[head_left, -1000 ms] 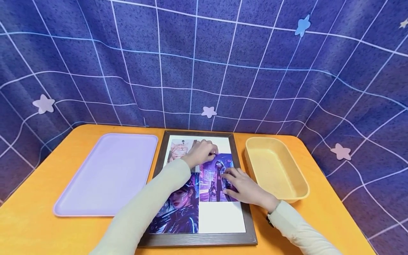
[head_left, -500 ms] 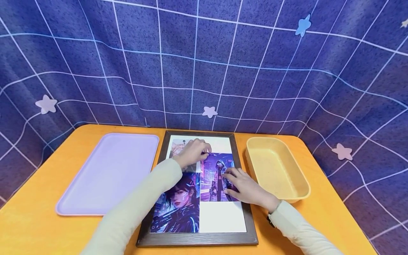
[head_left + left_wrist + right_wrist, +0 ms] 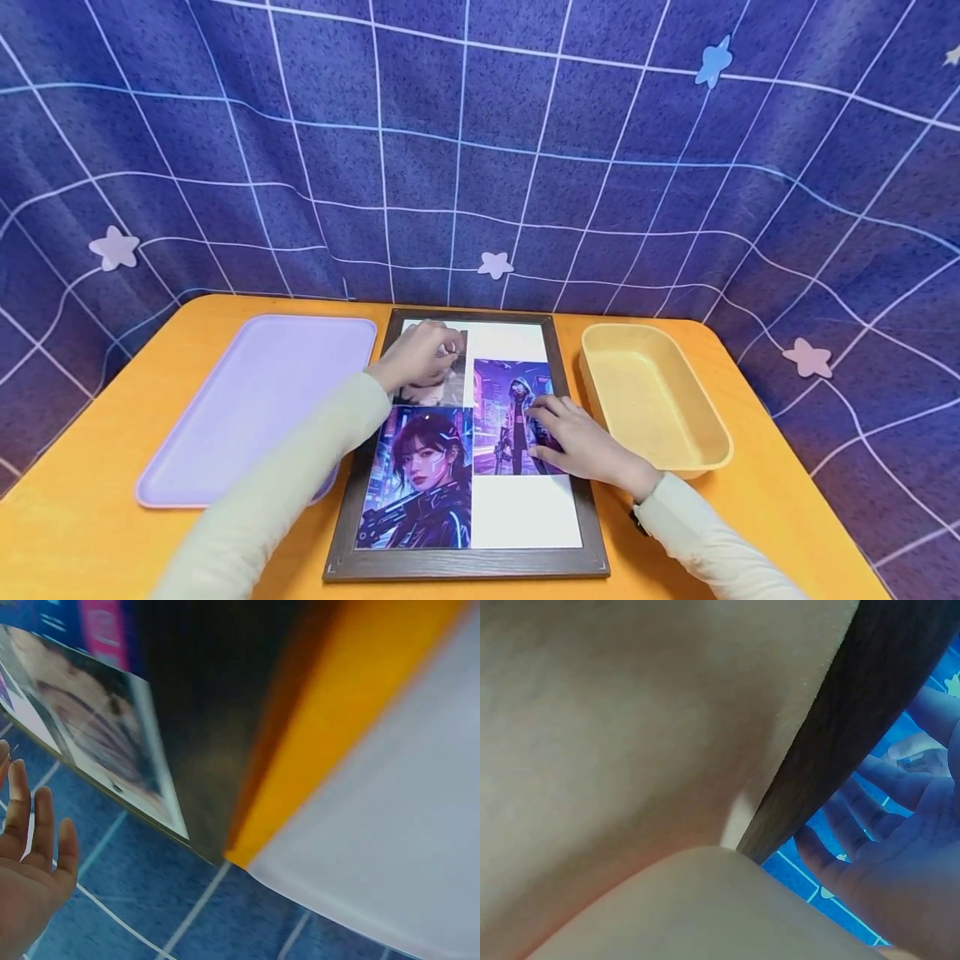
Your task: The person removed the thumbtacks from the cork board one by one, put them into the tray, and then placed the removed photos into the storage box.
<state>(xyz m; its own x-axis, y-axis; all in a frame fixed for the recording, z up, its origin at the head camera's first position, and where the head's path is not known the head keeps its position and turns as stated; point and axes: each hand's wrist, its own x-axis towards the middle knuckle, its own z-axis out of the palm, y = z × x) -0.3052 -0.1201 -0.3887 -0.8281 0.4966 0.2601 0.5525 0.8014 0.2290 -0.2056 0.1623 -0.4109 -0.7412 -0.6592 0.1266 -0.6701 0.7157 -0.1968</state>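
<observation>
Hooded picture (image 3: 513,417) is laid flat in the right half of the frame (image 3: 465,564), with white backing (image 3: 525,512) left bare above and below it. The portrait (image 3: 423,479) is set in the frame's lower left, its right edge touching the hooded picture or just beside it. The upper picture (image 3: 452,387) is placed in the frame's upper left and is partly covered by the left hand (image 3: 420,354), whose fingers are bent; whether anything is pinched between their tips cannot be told. Over the hooded picture's right edge, the right hand (image 3: 573,437) is held with loosely spread fingers, nothing seen gripped; whether it is pressed down cannot be judged. The two hands are well apart. A tray (image 3: 262,375) is set left of the frame and a tub (image 3: 637,383) right of it.

Misalignment seems the likeliest trouble: the hooded picture could be slid askew if the right hand were dragged sideways, since no fastening can be made out. The upper picture could be creased or lifted if its surface were caught by the left fingertips. The portrait, so close to both, could be nudged along too. Smudges could be left by bare fingers.
</observation>
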